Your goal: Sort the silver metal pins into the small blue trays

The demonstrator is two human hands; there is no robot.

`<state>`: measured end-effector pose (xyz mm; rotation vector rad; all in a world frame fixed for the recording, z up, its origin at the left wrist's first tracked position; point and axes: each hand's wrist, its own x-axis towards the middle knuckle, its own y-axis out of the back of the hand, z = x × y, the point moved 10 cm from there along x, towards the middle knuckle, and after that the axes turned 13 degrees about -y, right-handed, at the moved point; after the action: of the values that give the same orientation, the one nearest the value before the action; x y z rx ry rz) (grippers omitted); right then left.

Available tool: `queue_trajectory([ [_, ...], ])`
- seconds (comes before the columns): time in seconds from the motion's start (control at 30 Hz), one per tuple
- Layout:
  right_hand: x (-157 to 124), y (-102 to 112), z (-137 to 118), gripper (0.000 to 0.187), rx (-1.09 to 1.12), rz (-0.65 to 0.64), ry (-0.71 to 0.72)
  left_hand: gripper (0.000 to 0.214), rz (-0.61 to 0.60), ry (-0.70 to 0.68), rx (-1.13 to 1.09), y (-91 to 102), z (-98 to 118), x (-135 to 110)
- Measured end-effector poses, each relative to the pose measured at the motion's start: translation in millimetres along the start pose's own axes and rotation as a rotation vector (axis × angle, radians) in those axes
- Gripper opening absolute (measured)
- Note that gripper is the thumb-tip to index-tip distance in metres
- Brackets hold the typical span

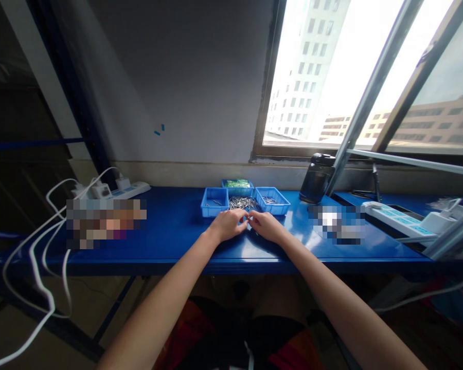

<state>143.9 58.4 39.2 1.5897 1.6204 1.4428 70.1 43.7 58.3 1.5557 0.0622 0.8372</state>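
Note:
My left hand (231,224) and my right hand (265,226) meet over the blue table, fingertips pinched close together. Whatever lies between those fingertips is too small to make out. Just beyond them spreads a pile of small, slim metal pieces (244,202), partly hidden by my hands. A blue plastic tray (215,210) on the left holds a few similar pieces. Another blue tray (273,208) on the right has several of them. Behind the pile, a third blue tray (237,191) contains green packaging (237,183).
A black bottle (317,179) stands at the back right by a metal post. Power strips lie at the left (129,190) and right (399,220), with white cables (33,252) hanging off the left side. Two table areas are blurred out. The table's front edge (170,263) runs beneath my forearms.

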Motion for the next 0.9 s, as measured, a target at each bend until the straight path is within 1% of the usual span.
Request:
queue_trajectory([
  [0.23,-1,1,-2,0.012,0.017,0.000,0.000,0.024,-0.007,-0.026,-0.002,-0.6,3,1],
  [0.4,-1,1,-1,0.011,0.010,0.003,0.001,0.021,-0.002,-0.021,0.005,0.4,2,1],
  [0.73,0,3,0,0.015,0.037,0.013,-0.004,0.020,0.009,0.100,0.084,4.3,-10,-2],
  [0.9,1,5,2,0.016,0.042,0.031,-0.013,0.019,-0.015,0.129,0.086,0.9,-15,-4],
])
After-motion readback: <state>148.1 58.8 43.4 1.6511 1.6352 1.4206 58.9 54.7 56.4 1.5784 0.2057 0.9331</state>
